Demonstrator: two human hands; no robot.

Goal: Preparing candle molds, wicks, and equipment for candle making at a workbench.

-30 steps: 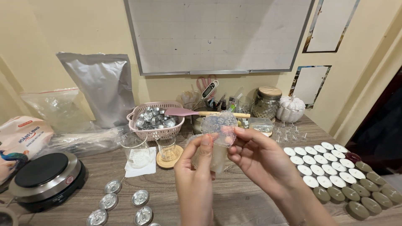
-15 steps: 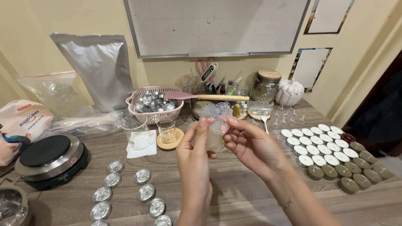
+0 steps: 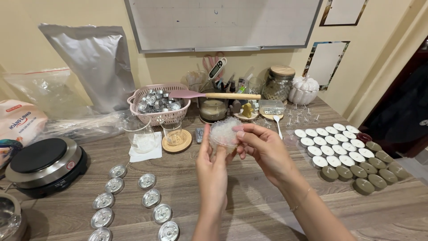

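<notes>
Both hands held a small clear plastic bag (image 3: 224,132) above the middle of the desk (image 3: 249,201): the left hand (image 3: 212,167) supported it from below, and the right hand (image 3: 261,149) fingers pinched its top, probably to open it.

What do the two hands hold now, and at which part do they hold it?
Both hands, left hand and right hand, hold one small clear plastic bag; the fingers pinch its sides and lower part.
</notes>
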